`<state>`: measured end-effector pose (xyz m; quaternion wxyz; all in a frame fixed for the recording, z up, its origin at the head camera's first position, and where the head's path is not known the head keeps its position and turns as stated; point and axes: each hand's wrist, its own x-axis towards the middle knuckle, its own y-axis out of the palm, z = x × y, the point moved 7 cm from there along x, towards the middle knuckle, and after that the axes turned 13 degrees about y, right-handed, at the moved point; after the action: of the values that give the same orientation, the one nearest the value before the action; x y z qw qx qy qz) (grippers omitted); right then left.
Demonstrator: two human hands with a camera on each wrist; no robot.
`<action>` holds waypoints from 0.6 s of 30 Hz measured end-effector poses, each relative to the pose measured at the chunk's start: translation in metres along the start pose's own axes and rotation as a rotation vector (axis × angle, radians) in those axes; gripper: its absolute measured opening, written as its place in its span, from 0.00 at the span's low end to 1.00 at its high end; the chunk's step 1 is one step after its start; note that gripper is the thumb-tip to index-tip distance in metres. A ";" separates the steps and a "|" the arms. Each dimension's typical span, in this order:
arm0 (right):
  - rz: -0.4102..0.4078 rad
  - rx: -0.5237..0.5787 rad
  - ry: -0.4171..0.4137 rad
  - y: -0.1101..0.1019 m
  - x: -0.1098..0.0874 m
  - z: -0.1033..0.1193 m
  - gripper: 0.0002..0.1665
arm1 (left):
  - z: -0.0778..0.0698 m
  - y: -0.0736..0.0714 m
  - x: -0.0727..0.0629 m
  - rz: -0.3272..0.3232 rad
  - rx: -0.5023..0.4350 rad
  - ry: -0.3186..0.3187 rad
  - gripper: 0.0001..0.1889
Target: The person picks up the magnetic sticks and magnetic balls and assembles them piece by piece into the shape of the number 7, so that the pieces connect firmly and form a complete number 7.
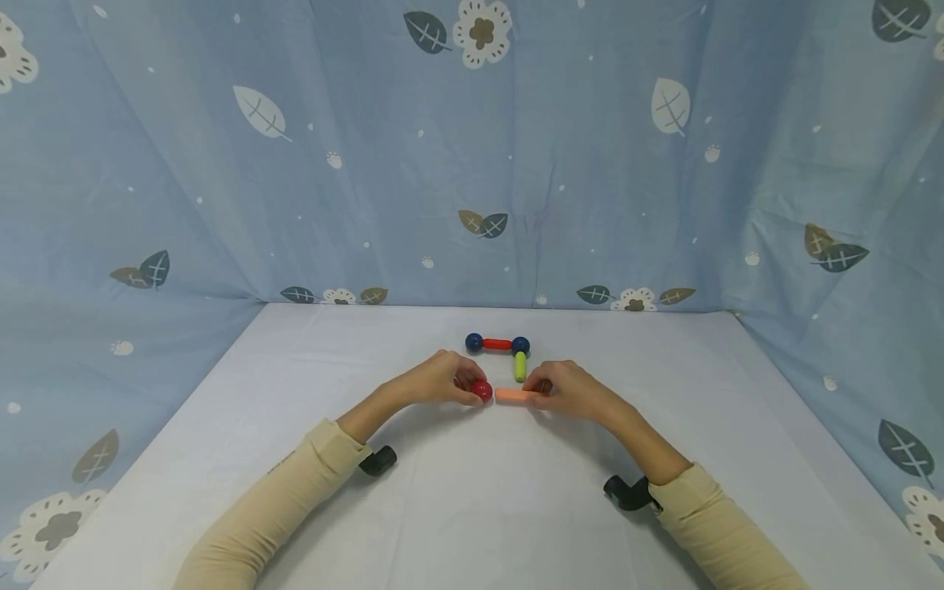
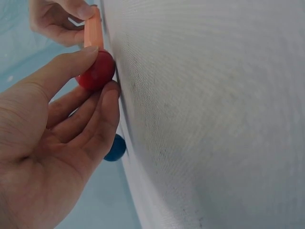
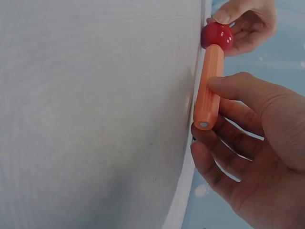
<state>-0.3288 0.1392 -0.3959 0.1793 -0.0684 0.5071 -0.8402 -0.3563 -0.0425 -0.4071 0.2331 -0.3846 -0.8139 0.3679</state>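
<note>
My left hand (image 1: 448, 378) pinches a glossy red ball (image 1: 483, 391) between thumb and fingers, low over the white table. Opposite it, my right hand (image 1: 571, 388) holds an orange ribbed rod (image 3: 208, 88) by thumb and fingers, its left end pointing at the ball. A small gap shows between ball and rod in the head view. A metal disc sits in the rod's near end in the right wrist view. Just behind the hands lies a joined piece: a blue ball (image 1: 474, 342), a red rod (image 1: 497, 344), a second blue ball (image 1: 520, 345) and a yellow-green rod (image 1: 520, 367).
The white tabletop (image 1: 472, 508) spreads around both arms. A blue curtain (image 1: 369, 164) with leaf and flower prints hangs behind and along the sides. Black wrist-camera mounts (image 1: 628, 493) stick out below the beige sleeves (image 1: 295, 492).
</note>
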 end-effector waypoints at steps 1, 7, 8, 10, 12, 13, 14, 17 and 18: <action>-0.001 -0.001 0.000 0.000 0.000 0.000 0.11 | 0.000 0.000 0.000 -0.001 -0.003 -0.001 0.17; 0.002 0.010 -0.009 0.001 0.001 0.000 0.11 | -0.002 0.001 0.001 0.001 -0.009 0.008 0.17; 0.004 0.012 -0.010 0.001 0.001 0.000 0.11 | -0.003 0.001 0.001 0.001 -0.010 0.011 0.17; 0.005 0.014 -0.009 0.001 0.002 0.000 0.11 | -0.004 0.001 0.001 0.001 -0.007 0.014 0.17; 0.004 0.013 -0.008 0.001 0.002 0.000 0.11 | -0.003 0.002 0.001 0.001 -0.001 0.009 0.17; 0.003 0.014 -0.008 0.001 0.002 0.000 0.11 | -0.003 0.002 0.001 0.001 0.002 0.007 0.17; 0.002 0.015 -0.008 0.001 0.001 0.000 0.11 | -0.003 0.002 0.001 0.002 0.005 0.005 0.17; 0.000 0.014 -0.011 0.001 0.001 0.000 0.11 | -0.003 0.002 0.001 0.001 0.000 0.002 0.17; 0.000 0.015 -0.012 0.001 0.001 0.000 0.11 | -0.004 0.002 0.001 0.001 -0.004 0.003 0.17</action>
<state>-0.3293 0.1386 -0.3963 0.1829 -0.0721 0.4995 -0.8437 -0.3532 -0.0395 -0.4058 0.2334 -0.3860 -0.8140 0.3659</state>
